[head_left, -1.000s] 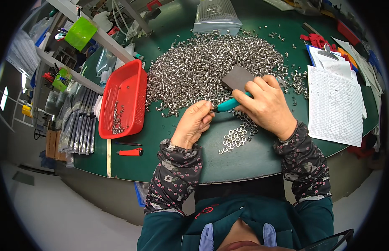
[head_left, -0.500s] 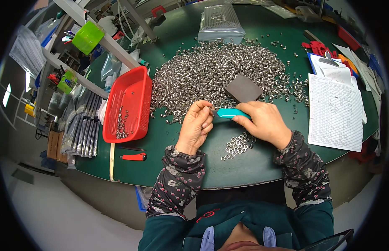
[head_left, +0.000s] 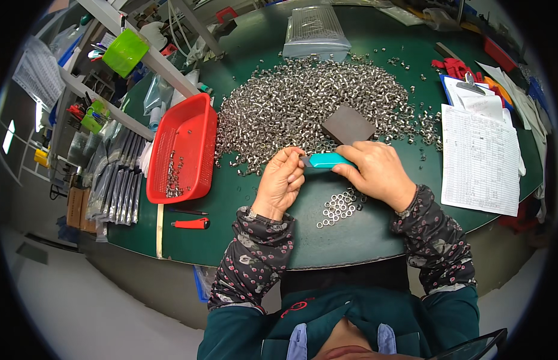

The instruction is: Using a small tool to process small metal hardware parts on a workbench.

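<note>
1. Left hand [head_left: 280, 180]: thumb and fingertips pinched, looks like on a small ring [head_left: 301, 154]; mostly covered, can't be sure. Probably a fingertip hold because the part is tiny.
2. Right hand [head_left: 380, 171]: wrapped on the teal-handled tool [head_left: 328, 160], thumb along the handle, tip pointing left at the pinch. Likely held close to the tip end for control.
3. Tool is off the worktop [head_left: 351, 255], between the hands, over the gap between the big pile and the near edge. Both wrists bent inward, presumably so tip and part meet in plain sight.
4. Big pile of metal rings [head_left: 309, 90]: middle of worktop, spreading toward far edge. Dark block [head_left: 349, 125] sits tilted at its near side.
5. Small group of rings [head_left: 337, 211]: between pile and near edge, apart from the pile, probably kept separate there.
6. Red basket [head_left: 202, 156]: along left edge, some parts inside. Red cutter [head_left: 192, 224] lies toward near-left corner.
7. Printed sheet [head_left: 480, 162]: by right edge, clear of the metal, likely for easy reading.
</note>
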Action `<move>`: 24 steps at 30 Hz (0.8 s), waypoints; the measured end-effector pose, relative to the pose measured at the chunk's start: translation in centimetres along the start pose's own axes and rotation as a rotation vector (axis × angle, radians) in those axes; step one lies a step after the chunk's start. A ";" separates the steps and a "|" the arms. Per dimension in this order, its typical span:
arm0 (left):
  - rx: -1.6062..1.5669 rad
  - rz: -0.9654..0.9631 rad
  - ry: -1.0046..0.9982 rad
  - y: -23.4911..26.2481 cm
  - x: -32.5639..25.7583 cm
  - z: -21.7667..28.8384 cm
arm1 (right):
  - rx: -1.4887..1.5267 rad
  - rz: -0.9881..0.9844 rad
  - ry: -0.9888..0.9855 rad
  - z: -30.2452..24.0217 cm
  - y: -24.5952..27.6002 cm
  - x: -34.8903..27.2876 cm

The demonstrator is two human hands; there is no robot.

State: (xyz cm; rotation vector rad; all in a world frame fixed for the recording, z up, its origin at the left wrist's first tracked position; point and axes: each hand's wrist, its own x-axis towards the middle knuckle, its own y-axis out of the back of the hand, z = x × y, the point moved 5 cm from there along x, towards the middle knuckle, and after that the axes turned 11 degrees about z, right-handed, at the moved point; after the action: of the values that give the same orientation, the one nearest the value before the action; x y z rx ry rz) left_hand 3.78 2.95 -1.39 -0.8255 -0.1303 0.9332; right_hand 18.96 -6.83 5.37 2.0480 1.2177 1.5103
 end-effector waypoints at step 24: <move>0.000 -0.003 0.103 -1.4 -0.5 -1.1 | 0.040 0.222 -0.019 -0.1 0.7 0.1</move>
State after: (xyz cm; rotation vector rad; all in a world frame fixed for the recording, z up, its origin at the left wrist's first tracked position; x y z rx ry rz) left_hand 4.87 1.49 -1.08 -0.8712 -0.0427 0.8858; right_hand 19.20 -7.12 5.94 2.2825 1.0489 1.5685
